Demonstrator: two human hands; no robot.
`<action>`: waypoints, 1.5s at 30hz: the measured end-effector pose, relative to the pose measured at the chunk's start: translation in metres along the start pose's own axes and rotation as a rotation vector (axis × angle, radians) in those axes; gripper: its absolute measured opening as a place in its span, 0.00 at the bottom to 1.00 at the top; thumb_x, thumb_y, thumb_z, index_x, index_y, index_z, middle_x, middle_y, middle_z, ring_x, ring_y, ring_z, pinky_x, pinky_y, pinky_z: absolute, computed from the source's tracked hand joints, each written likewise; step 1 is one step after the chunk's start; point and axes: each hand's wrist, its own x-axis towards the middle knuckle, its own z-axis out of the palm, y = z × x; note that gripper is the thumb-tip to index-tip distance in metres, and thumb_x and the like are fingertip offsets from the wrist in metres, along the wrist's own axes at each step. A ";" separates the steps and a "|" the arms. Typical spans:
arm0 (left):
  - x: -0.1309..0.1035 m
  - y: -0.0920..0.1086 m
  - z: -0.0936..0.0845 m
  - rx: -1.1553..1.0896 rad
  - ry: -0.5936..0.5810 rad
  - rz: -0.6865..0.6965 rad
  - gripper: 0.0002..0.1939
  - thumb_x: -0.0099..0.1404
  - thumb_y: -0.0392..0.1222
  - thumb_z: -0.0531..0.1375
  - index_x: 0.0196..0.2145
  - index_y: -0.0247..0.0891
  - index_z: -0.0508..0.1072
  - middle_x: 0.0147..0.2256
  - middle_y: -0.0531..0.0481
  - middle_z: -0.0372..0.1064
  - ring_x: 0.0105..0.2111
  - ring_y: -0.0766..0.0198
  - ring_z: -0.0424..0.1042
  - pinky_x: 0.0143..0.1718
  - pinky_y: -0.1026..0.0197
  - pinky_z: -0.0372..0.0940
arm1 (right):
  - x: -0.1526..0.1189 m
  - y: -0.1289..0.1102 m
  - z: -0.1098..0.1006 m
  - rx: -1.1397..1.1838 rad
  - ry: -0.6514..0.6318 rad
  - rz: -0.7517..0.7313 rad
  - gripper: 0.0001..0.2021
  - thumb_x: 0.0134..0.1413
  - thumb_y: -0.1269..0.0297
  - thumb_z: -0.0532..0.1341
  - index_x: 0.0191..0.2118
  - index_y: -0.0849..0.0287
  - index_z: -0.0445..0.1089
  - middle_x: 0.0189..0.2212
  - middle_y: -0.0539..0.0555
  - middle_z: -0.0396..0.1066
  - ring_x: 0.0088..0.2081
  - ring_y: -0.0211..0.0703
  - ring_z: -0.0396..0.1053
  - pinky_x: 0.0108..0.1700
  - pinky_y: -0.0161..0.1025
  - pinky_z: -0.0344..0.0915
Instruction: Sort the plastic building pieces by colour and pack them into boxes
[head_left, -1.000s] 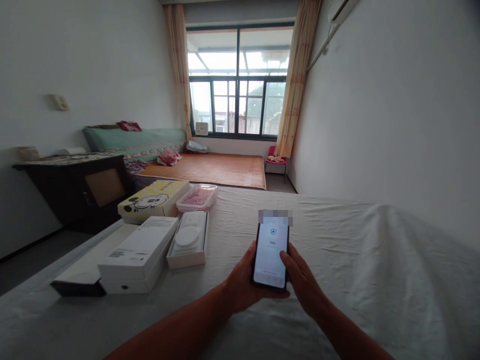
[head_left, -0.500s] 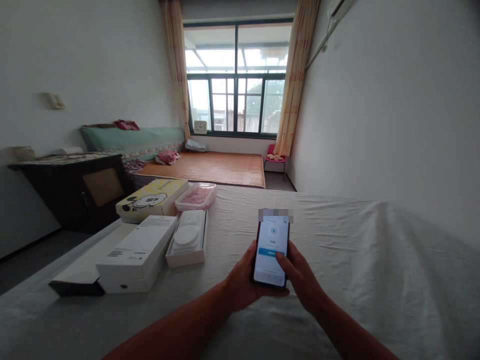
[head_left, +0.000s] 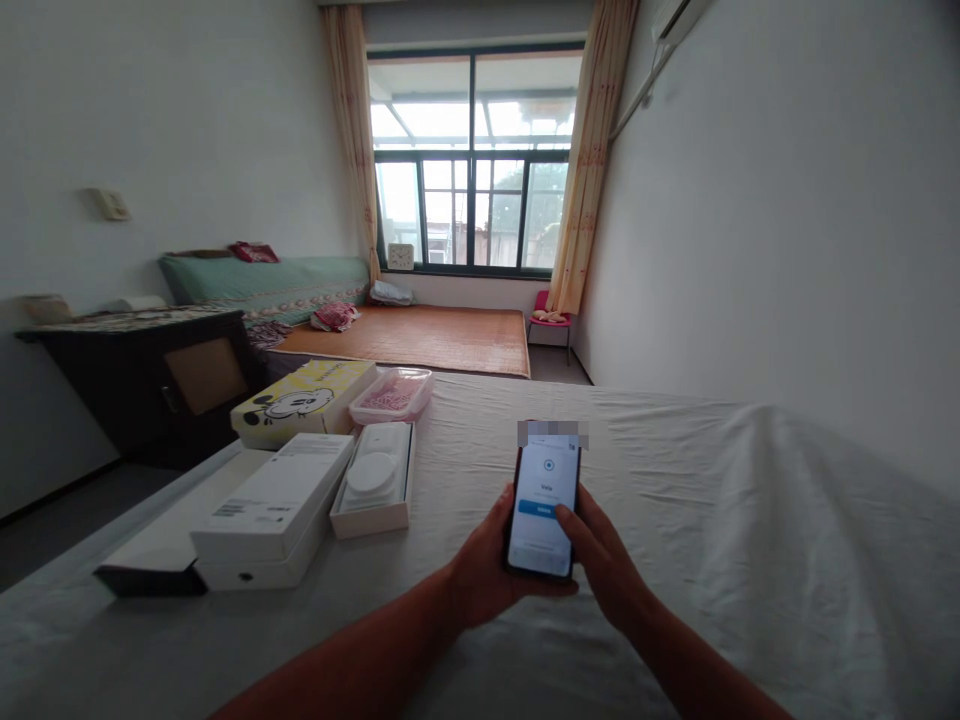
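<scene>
A smartphone [head_left: 541,545] is held upright above the pale sheet [head_left: 675,520], its lit screen facing me with a round blue icon and a blue button on it. My left hand [head_left: 484,570] wraps round its left side and lower edge. On the right side my right hand [head_left: 604,550] grips the phone, and its thumb lies over the right end of the blue button. The fingers behind the phone are mostly hidden.
To the left stand stacked white boxes [head_left: 274,490], an open box with a white round charger [head_left: 371,474], a yellow cartoon box [head_left: 304,402] and a clear container of pink things [head_left: 392,394]. Farther back are a dark cabinet [head_left: 142,380] and a bed with an orange mat [head_left: 435,335].
The right thumb has shifted very slightly right, showing a little more of the blue button. The screen content looks the same, and both hands still hold the phone.
</scene>
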 end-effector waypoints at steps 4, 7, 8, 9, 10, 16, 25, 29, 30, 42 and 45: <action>0.000 0.000 0.000 -0.018 -0.009 0.002 0.33 0.64 0.62 0.46 0.57 0.37 0.62 0.54 0.37 0.63 0.50 0.46 0.66 0.49 0.40 0.58 | -0.001 0.000 -0.001 -0.004 -0.004 0.007 0.24 0.55 0.50 0.56 0.55 0.53 0.60 0.50 0.55 0.68 0.49 0.52 0.66 0.46 0.46 0.68; 0.000 0.000 -0.001 -0.026 -0.008 -0.006 0.32 0.64 0.62 0.46 0.56 0.37 0.63 0.53 0.38 0.65 0.48 0.47 0.67 0.48 0.41 0.59 | 0.000 0.001 -0.001 -0.027 -0.004 -0.012 0.24 0.56 0.50 0.56 0.55 0.54 0.60 0.51 0.56 0.68 0.51 0.52 0.65 0.47 0.46 0.67; 0.001 0.000 -0.001 -0.029 -0.007 -0.006 0.32 0.64 0.62 0.47 0.56 0.37 0.63 0.52 0.38 0.65 0.48 0.48 0.67 0.48 0.41 0.59 | 0.000 0.002 -0.002 -0.035 -0.001 -0.019 0.24 0.56 0.50 0.56 0.55 0.55 0.60 0.51 0.56 0.67 0.51 0.52 0.65 0.48 0.46 0.66; 0.001 0.000 -0.001 -0.032 -0.005 -0.006 0.32 0.64 0.62 0.47 0.56 0.37 0.64 0.52 0.38 0.65 0.48 0.48 0.67 0.48 0.41 0.60 | 0.000 0.003 -0.002 -0.040 0.004 -0.026 0.24 0.56 0.51 0.56 0.55 0.55 0.60 0.51 0.56 0.67 0.51 0.52 0.65 0.48 0.46 0.66; 0.001 0.000 -0.001 -0.033 -0.004 -0.006 0.32 0.63 0.62 0.47 0.56 0.38 0.64 0.52 0.39 0.65 0.48 0.48 0.67 0.48 0.41 0.60 | 0.000 0.004 -0.003 -0.043 0.007 -0.031 0.24 0.56 0.51 0.56 0.55 0.55 0.61 0.51 0.57 0.67 0.50 0.52 0.65 0.49 0.46 0.65; 0.000 0.000 -0.001 -0.041 -0.007 0.002 0.32 0.64 0.62 0.46 0.56 0.37 0.63 0.52 0.38 0.66 0.47 0.48 0.68 0.47 0.41 0.60 | 0.001 0.007 -0.004 -0.019 -0.007 -0.030 0.23 0.56 0.52 0.55 0.56 0.54 0.60 0.52 0.56 0.66 0.51 0.53 0.65 0.48 0.46 0.66; 0.001 0.001 0.001 -0.044 -0.008 -0.004 0.33 0.64 0.62 0.45 0.56 0.37 0.64 0.50 0.37 0.67 0.46 0.48 0.69 0.46 0.41 0.61 | 0.001 0.007 -0.004 -0.014 0.006 -0.013 0.24 0.56 0.50 0.55 0.56 0.54 0.60 0.52 0.56 0.66 0.51 0.53 0.64 0.47 0.47 0.67; 0.000 0.001 0.000 -0.046 -0.033 -0.004 0.32 0.65 0.62 0.43 0.57 0.38 0.63 0.51 0.39 0.67 0.46 0.49 0.69 0.47 0.42 0.61 | 0.001 0.009 -0.005 -0.037 0.015 -0.007 0.23 0.57 0.50 0.54 0.56 0.53 0.60 0.52 0.56 0.66 0.50 0.53 0.65 0.45 0.46 0.67; 0.000 0.001 0.000 -0.046 -0.037 -0.003 0.32 0.65 0.61 0.43 0.57 0.38 0.63 0.51 0.39 0.67 0.47 0.49 0.69 0.47 0.42 0.60 | 0.001 0.009 -0.004 -0.039 0.015 -0.007 0.23 0.57 0.50 0.54 0.56 0.53 0.60 0.51 0.56 0.67 0.49 0.52 0.66 0.45 0.45 0.67; 0.000 0.000 0.005 0.040 -0.085 -0.041 0.38 0.64 0.64 0.38 0.56 0.30 0.64 0.55 0.33 0.60 0.51 0.44 0.64 0.49 0.42 0.58 | 0.013 -0.009 -0.014 0.017 0.106 -0.067 0.20 0.57 0.50 0.51 0.50 0.57 0.63 0.23 0.47 0.64 0.20 0.34 0.58 0.21 0.32 0.60; -0.001 -0.001 0.005 0.065 -0.084 -0.053 0.38 0.64 0.64 0.39 0.56 0.31 0.64 0.55 0.33 0.60 0.52 0.44 0.64 0.49 0.42 0.58 | 0.013 -0.009 -0.015 0.024 0.124 -0.079 0.19 0.57 0.50 0.51 0.49 0.57 0.63 0.23 0.47 0.63 0.21 0.35 0.59 0.21 0.31 0.59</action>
